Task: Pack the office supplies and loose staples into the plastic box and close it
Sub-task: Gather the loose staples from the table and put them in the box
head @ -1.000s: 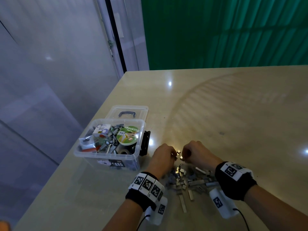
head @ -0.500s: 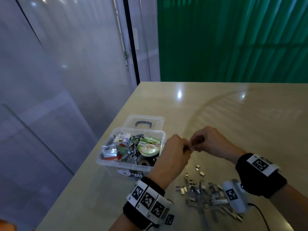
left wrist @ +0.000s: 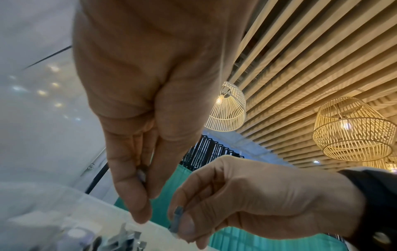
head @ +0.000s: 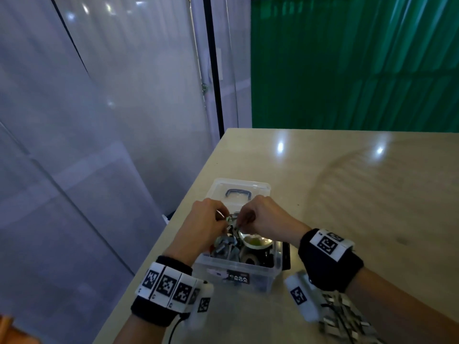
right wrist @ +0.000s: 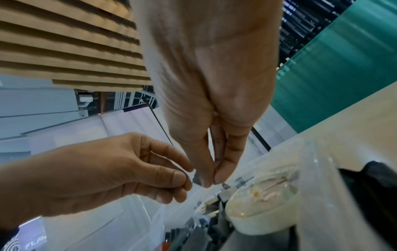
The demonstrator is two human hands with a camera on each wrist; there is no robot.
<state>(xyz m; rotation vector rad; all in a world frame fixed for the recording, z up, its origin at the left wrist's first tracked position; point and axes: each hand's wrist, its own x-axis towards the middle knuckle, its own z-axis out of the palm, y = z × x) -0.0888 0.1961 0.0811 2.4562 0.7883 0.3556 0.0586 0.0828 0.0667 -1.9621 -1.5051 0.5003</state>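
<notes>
Both grips pinch staples: left hand (head: 203, 227) and right hand (head: 267, 218), fingertips nearly touching, directly above the open plastic box (head: 233, 271); more loose staples (head: 345, 316) lie on the desk (head: 347, 194) behind the right wrist.

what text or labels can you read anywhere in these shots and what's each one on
"CASA BOX": dark label on the front wall of the plastic box, head view.
"FLA...": white letters cut off at the frame edge, on a dark patch in the right wrist view; what it stands on I cannot tell.
Tape roll label in the box: too blurred to read.
Wristband markers: black-and-white square codes, no letters.
</notes>
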